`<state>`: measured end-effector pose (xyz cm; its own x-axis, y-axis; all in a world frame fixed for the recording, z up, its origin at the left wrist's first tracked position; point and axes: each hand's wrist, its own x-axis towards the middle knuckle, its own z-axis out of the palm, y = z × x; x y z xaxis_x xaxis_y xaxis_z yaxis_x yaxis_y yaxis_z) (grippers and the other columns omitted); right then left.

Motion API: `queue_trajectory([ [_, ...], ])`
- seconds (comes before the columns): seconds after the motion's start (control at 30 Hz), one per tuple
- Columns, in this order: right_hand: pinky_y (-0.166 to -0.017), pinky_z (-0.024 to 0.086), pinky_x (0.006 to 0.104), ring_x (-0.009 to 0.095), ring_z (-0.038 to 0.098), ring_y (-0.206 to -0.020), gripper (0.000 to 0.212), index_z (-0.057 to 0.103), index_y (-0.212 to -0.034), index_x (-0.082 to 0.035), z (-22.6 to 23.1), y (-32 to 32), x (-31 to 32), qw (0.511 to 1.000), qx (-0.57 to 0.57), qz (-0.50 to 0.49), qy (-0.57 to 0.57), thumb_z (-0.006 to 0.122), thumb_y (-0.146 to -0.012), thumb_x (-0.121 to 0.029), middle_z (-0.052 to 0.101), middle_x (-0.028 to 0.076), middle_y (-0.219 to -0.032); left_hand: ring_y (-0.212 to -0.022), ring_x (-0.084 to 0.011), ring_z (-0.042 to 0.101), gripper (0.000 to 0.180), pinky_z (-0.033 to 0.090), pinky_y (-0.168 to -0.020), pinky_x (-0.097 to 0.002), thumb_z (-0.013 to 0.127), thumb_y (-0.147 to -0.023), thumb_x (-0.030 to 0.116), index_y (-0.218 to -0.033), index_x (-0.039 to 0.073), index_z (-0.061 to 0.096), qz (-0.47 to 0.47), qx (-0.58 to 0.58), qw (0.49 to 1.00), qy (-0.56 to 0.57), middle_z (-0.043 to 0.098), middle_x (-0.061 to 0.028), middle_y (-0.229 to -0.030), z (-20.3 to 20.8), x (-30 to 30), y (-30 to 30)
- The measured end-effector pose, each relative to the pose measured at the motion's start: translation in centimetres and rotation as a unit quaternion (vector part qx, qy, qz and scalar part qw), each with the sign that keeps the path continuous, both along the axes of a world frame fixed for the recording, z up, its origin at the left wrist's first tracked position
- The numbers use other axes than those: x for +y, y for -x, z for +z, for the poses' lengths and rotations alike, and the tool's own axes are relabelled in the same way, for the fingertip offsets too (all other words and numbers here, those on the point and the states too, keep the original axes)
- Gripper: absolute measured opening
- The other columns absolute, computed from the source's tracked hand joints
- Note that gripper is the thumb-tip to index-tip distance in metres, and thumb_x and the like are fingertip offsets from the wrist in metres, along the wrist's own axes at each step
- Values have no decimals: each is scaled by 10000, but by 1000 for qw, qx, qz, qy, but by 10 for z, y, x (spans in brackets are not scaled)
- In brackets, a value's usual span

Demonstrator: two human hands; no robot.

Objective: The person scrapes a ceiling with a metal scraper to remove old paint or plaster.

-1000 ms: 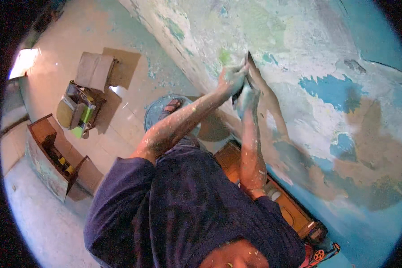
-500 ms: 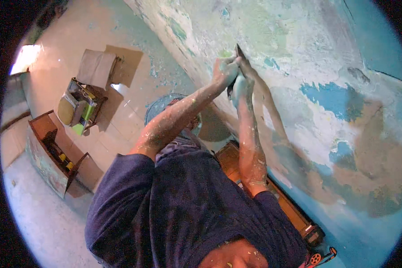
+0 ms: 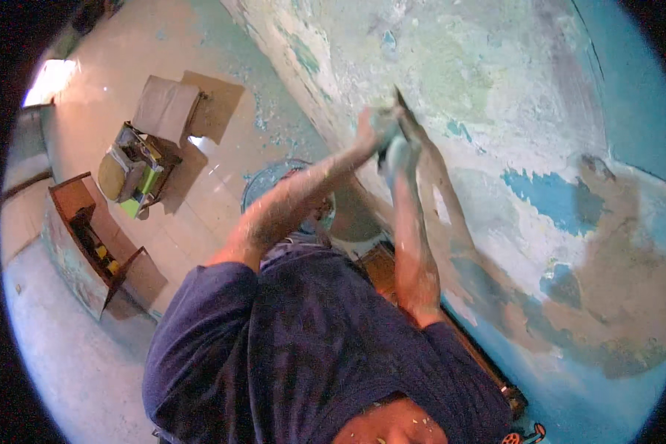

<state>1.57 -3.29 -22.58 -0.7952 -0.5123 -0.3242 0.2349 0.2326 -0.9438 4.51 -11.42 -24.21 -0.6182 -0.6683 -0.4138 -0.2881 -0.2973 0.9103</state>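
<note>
Head view: my left hand [image 3: 376, 127] and right hand [image 3: 402, 157], blurred, both closed round dark, narrow, pointed hand tool [image 3: 399, 99]; tip projects beyond hands, near patchy white-green wall [image 3: 488, 81]. Jagged blue patch [image 3: 551, 200] right of hands.

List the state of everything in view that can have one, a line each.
Left hand: closed on the bladed tool, blurred
Right hand: closed on it too, blurred
Bladed tool: gripped in both hands, tip at the wall
Wall: coating patchy, blue areas showing
Floor: strewn with flakes
Wooden unit: open, yellow items inside
</note>
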Motion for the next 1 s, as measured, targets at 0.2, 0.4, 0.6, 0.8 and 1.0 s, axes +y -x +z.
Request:
queue_trajectory([
  [0.2,-521,373,249,87,439,-616,291,606,-870,16,21,-16,-7,998,-20,-51,25,463,-930,-230,525,-8,-746,-723,-154,603,393,482,-682,-310,544,-860,360,-984,2,648,-18,32,997,74,671,-106,-839,4,17,-9],
  [0.4,-460,343,223,53,442,-556,341,613,-1019,34,22,-12,-5,997,48,-34,43,465,-931,-261,525,-18,-692,-711,-171,625,359,478,-674,-339,547,-832,319,-855,-22,659,-25,-31,999,-7,649,-187,-746,16,7,-9],
  [0.6,-435,344,241,62,446,-525,383,627,-883,4,-7,-12,-20,989,85,56,-106,447,-935,-331,514,-16,-608,-713,-129,596,407,477,-694,-314,532,-861,378,-945,0,658,-37,-44,995,-83,663,-114,-817,-27,-13,-6],
  [0.8,-463,358,226,56,465,-551,401,605,-868,35,-3,-12,-14,992,116,-47,-10,449,-934,-328,550,30,-669,-724,-138,601,410,480,-712,-302,510,-877,372,-978,0,650,-25,-7,996,86,671,-103,-798,-26,0,-1],
  [1.0,-576,421,288,117,495,-666,371,605,-952,65,26,-22,-18,997,23,-57,39,444,-937,-269,603,81,-767,-706,-134,598,399,478,-676,-292,510,-873,349,-983,-13,634,-41,-14,995,89,663,-125,-774,6,1,-13],
])
